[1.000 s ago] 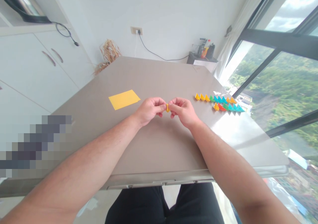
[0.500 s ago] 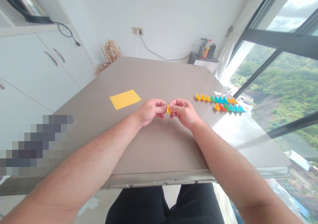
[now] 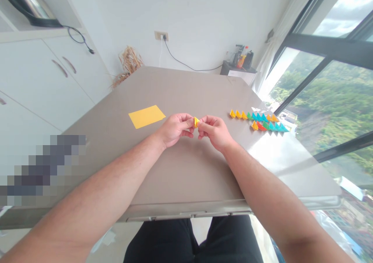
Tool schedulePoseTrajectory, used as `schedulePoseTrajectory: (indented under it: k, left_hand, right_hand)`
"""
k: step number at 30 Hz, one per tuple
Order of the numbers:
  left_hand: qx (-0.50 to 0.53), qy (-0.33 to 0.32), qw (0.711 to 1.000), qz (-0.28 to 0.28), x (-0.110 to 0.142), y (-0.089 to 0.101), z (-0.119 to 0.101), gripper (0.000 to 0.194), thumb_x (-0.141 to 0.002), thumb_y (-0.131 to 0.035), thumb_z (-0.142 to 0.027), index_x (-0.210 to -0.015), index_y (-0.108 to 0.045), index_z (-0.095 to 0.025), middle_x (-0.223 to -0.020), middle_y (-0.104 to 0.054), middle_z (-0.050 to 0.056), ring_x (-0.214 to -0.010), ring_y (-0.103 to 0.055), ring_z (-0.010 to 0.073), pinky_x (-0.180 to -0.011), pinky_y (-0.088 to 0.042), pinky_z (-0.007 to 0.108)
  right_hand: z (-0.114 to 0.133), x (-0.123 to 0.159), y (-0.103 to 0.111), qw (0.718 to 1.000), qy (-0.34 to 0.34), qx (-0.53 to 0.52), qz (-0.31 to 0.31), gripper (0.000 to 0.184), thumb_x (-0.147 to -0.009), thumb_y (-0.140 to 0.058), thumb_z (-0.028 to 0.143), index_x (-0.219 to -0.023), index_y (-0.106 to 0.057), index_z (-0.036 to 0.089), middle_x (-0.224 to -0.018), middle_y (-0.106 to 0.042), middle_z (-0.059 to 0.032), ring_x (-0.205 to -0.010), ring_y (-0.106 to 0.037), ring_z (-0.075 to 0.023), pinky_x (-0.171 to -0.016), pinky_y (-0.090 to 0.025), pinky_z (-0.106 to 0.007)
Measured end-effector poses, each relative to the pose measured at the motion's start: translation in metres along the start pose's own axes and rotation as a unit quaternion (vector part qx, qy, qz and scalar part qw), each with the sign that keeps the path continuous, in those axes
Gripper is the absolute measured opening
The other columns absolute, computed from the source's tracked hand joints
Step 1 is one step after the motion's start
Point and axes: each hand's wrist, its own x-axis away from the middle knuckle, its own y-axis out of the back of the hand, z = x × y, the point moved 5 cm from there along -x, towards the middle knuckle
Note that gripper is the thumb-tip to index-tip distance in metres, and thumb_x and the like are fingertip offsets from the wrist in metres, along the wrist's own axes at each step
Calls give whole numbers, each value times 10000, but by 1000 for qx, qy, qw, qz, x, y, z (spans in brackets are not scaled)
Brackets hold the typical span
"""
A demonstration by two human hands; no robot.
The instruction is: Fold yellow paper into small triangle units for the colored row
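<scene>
Between my two hands is a small folded yellow paper [image 3: 196, 121], pinched from both sides above the table. My left hand [image 3: 176, 130] grips its left edge with thumb and fingertips. From the other side, my right hand [image 3: 214, 132] pinches its right edge. Fingers cover much of the paper, so its full shape is partly hidden. Left of my hands lies a flat yellow paper sheet [image 3: 146, 117]. To the right stand two rows of small folded paper boats, among them a yellow paper boat [image 3: 232, 114] and a red one [image 3: 261, 126].
The grey-brown table [image 3: 186, 177] has its front edge just before my lap. A window [image 3: 320, 92] runs along the right side. White cabinets [image 3: 35, 72] stand at left. Beyond the table's far edge, a small cabinet [image 3: 239, 73] carries bottles.
The folded yellow paper has shifted slightly up and left and shows more of its surface. Both hands keep their pinch on it; the left one has risen a little.
</scene>
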Motion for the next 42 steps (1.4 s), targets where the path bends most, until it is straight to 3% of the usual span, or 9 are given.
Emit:
schedulePoseTrajectory:
  k: [4,13,19,23,30,32,37,42]
  left_hand:
    - [18,-13,1000,1,1,-1,-2,338,-766,-834,-447,-868,-701,-154,-773,-653,26,-701,-614,129,-655,-499,280]
    - [-7,-18,1000,-1,3,-6,-2,359,-769,-832,-462,-812,-613,-182,-682,-587,-22,-642,-611,120,-603,-488,253]
    - [0,-30,1000,-5,1,-5,-1,364,-766,-839,-453,-814,-600,-183,-690,-566,-32,-629,-568,98,-590,-478,233]
    - [0,-40,999,-17,0,-2,-1,375,-763,-839,-465,-818,-603,-179,-706,-570,-32,-613,-548,86,-584,-470,226]
    - [-7,-57,998,-4,2,-8,-2,369,-810,-790,-500,-828,-596,-188,-693,-641,1,-621,-584,113,-595,-472,244]
    - [-7,-54,998,-27,1,-6,-1,374,-804,-794,-503,-820,-600,-183,-678,-633,0,-603,-575,109,-594,-472,249]
    - [10,-63,990,-123,-3,4,0,352,-726,-863,-427,-801,-648,-158,-695,-612,-6,-615,-566,99,-604,-495,255]
    - [20,-39,989,-140,-2,2,1,299,-735,-839,-378,-826,-682,-141,-781,-668,27,-679,-611,108,-645,-536,265]
  right_hand:
    - [3,1,1,1000,11,-2,-2,271,-752,-798,410,-728,-641,192,-599,-587,27,-557,-543,-114,-590,-497,-288]
    - [4,2,-7,997,-22,-47,57,319,-751,-826,448,-738,-644,186,-623,-595,28,-563,-562,-109,-600,-489,-276]
    - [2,2,-10,997,-24,-52,58,354,-753,-825,484,-721,-634,188,-623,-597,26,-573,-570,-110,-597,-486,-271]
    - [2,2,-11,998,-15,-36,41,392,-760,-810,532,-725,-617,192,-615,-586,26,-594,-590,-122,-587,-483,-267]
    - [4,2,-16,997,-10,-37,73,422,-798,-767,561,-701,-592,189,-656,-605,10,-604,-604,-121,-580,-486,-263]
    - [3,1,-14,998,-13,-27,48,420,-793,-764,568,-711,-598,191,-668,-620,5,-591,-594,-117,-586,-497,-271]
    - [6,1,1,991,37,68,-106,306,-762,-779,462,-840,-642,200,-660,-638,17,-570,-586,-124,-590,-509,-290]
    - [10,3,2,965,108,191,-142,137,-782,-702,347,-819,-687,216,-712,-678,6,-648,-602,-140,-658,-499,-305]
